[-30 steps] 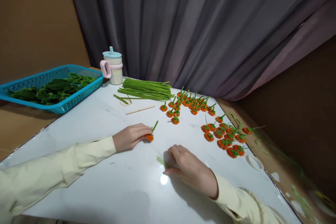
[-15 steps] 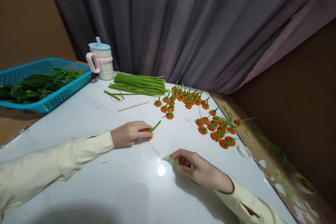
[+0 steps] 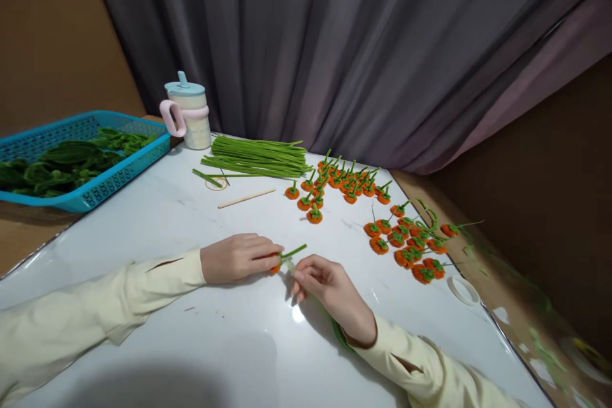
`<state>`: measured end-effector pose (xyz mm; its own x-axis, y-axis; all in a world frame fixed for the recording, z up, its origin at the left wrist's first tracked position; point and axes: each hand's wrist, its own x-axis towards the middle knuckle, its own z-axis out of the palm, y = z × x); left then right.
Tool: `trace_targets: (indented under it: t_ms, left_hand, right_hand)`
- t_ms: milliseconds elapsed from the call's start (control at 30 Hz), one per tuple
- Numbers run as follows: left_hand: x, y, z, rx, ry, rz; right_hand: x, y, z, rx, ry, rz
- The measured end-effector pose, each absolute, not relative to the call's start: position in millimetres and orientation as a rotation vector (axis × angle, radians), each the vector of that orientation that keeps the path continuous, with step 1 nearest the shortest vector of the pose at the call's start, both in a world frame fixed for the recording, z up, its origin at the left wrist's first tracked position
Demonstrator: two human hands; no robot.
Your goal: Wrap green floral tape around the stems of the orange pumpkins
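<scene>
My left hand is closed on a small orange fuzzy fruit, made like a persimmon or pumpkin. Its green pipe-cleaner stem points up and to the right. Close beside it, my right hand pinches a strip of pale green tape, whose free end is at the base of the stem; whether it sticks there I cannot tell. A green roll shows partly under my right wrist. Several finished orange fruits with green stems stand farther back, and another group lies to the right.
A bundle of green pipe cleaners lies at the back, with a thin wooden stick before it. A cup stands behind, next to a blue basket of green leaves. At the right edge lies a white ring.
My right hand has moved left and up with the tape strip, bringing its end to the stem. My left hand still holds the orange fruit, and the view has shifted slightly.
</scene>
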<state>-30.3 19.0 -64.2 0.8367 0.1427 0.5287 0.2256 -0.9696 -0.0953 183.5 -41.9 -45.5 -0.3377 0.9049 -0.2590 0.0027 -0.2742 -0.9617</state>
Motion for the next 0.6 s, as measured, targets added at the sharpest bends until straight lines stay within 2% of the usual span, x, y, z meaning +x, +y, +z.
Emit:
trace_targets:
  t_ms: [600]
  left_hand:
    - [-20,24,-68,-3.042,-0.284,-0.992]
  right_hand:
    - [177,-22,-51,-1.042,-1.265,1.639]
